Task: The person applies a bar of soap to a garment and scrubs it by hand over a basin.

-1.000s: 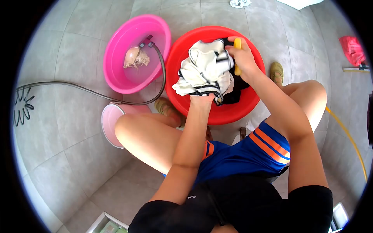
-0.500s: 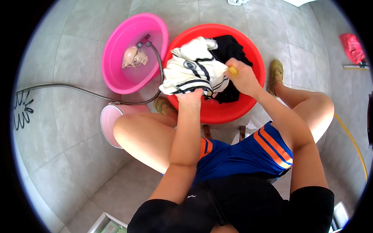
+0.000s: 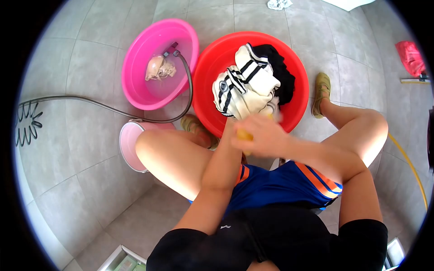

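Note:
A white knitted garment with black stripes (image 3: 255,83) is bunched over the red basin (image 3: 208,63). At its near lower edge is my left hand (image 3: 230,123), mostly hidden behind my right hand and the cloth; its fingers do not show. My right hand (image 3: 264,135), smeared by motion, crosses in front of my left wrist. It is closed round a yellow bar-like object (image 3: 244,134), whose exact kind I cannot make out. Black cloth (image 3: 282,74) lies in the basin behind the white garment.
A pink basin (image 3: 131,67) at the left holds water, a beige bra (image 3: 159,67) and a shower head (image 3: 172,49) with a grey hose (image 3: 90,101). A light pink bucket (image 3: 131,147) stands by my left knee. A yellow hose (image 3: 409,162) runs at the right.
My right hand with the yellow object has moved down and left, from the garment's right side to over my left wrist. The white garment has shifted right and turned in the red basin.

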The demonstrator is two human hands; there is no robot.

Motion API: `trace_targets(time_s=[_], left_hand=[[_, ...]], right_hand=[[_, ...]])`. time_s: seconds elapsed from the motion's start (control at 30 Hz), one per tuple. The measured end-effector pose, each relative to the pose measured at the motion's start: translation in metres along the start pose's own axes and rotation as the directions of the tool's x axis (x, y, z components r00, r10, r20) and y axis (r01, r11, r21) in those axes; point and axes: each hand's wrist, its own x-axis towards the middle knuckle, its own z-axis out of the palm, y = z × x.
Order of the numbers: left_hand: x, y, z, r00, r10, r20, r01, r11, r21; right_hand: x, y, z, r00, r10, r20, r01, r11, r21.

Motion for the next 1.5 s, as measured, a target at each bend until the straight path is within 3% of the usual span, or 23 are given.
trace_targets(time_s=[0.03,0.1,0.17,0.23,0.27,0.3,0.37,0.4,0.43,0.5,0.6,0.63,0.7,0.77,0.8,0.83,0.87,0.93,1.0,1.13,1.23,1.4,1.5], left_hand=[[0.001,0.000,-0.002,1.000,0.005,0.002,-0.005,1.000,0.010],[0.007,0.005,-0.002,1.000,-0.002,0.011,0.002,1.000,0.017],[0.012,0.003,-0.003,1.000,-0.017,0.022,0.016,0.999,0.036],[0.013,-0.006,-0.004,0.999,-0.033,0.033,0.031,0.997,0.066],[0.011,-0.008,-0.004,0.999,-0.033,0.039,0.030,0.997,0.072],[0.011,-0.009,-0.004,0.998,-0.038,0.053,0.033,0.995,0.091],[0.009,-0.010,-0.004,0.996,-0.044,0.078,0.034,0.991,0.127],[0.010,-0.010,-0.004,0.996,-0.042,0.080,0.034,0.994,0.100],[0.010,-0.010,-0.003,0.996,-0.039,0.080,0.035,0.998,0.058],[0.006,-0.007,-0.001,0.996,-0.039,0.084,0.039,0.999,0.010],[0.006,-0.001,0.004,0.994,-0.046,0.095,0.051,0.997,-0.050],[0.004,0.000,0.006,0.993,-0.052,0.102,0.061,0.994,-0.087],[-0.002,0.003,0.010,0.986,-0.074,0.150,0.101,0.977,-0.186],[-0.006,0.003,0.014,0.982,-0.083,0.170,0.131,0.947,-0.293],[-0.006,0.006,0.016,0.993,-0.102,0.059,0.116,0.935,-0.334],[-0.005,0.005,0.011,0.995,-0.085,0.049,0.093,0.973,-0.211],[-0.003,0.003,0.010,0.997,-0.065,0.039,0.068,0.994,-0.085],[-0.002,0.003,0.012,0.995,-0.099,-0.008,0.094,0.966,-0.240],[-0.002,0.002,0.019,0.996,-0.058,-0.071,0.049,0.991,-0.123],[0.009,0.009,0.021,0.994,-0.008,-0.111,0.006,1.000,-0.021],[0.017,0.009,0.017,0.989,0.018,-0.148,-0.013,0.999,0.033],[0.013,0.010,0.019,0.971,0.023,-0.237,-0.005,0.997,0.075],[0.006,0.009,0.021,0.957,0.003,-0.291,0.020,0.997,0.074]], right_hand=[[0.009,0.011,-0.002,0.992,-0.001,-0.127,-0.009,0.997,-0.080],[0.036,0.040,-0.005,0.999,0.014,-0.039,-0.023,0.975,-0.223],[0.038,0.065,-0.014,0.994,0.091,-0.057,-0.102,0.968,-0.230],[0.030,0.090,-0.009,0.982,0.128,-0.142,-0.184,0.841,-0.509],[0.039,0.103,-0.008,0.917,0.232,-0.325,-0.352,0.852,-0.387],[0.046,0.105,-0.001,0.621,0.671,-0.405,-0.626,0.736,0.259],[0.048,0.080,-0.006,0.594,0.776,-0.212,-0.694,0.627,0.355],[0.035,0.080,0.009,0.940,0.236,-0.244,-0.305,0.905,-0.297],[0.041,0.042,0.019,0.798,0.486,-0.356,-0.473,0.871,0.131],[0.031,0.012,0.016,0.959,0.256,-0.123,-0.251,0.966,0.056],[0.047,0.039,0.013,0.968,0.222,-0.117,-0.228,0.973,-0.039],[0.052,0.047,0.006,0.952,0.224,-0.208,-0.241,0.969,-0.061],[0.063,0.064,-0.011,0.931,0.332,-0.154,-0.351,0.929,-0.118],[0.061,0.080,-0.010,0.881,0.414,-0.230,-0.449,0.885,-0.126],[0.062,0.085,-0.010,0.826,0.510,-0.241,-0.541,0.837,-0.081],[0.061,0.088,-0.009,0.759,0.602,-0.245,-0.627,0.778,-0.032],[0.065,0.085,-0.014,0.617,0.776,-0.132,-0.755,0.631,0.178],[0.063,0.079,-0.001,0.705,0.672,-0.228,-0.664,0.738,0.120],[0.056,0.065,0.013,0.791,0.524,-0.314,-0.546,0.838,0.024],[0.048,0.047,0.014,0.878,0.431,-0.210,-0.440,0.898,0.003],[0.048,0.053,0.013,0.817,0.506,-0.276,-0.455,0.860,0.230],[0.044,0.062,0.021,0.880,0.395,-0.264,-0.363,0.917,0.165],[0.051,0.074,0.010,0.826,0.530,-0.193,-0.445,0.822,0.355]])
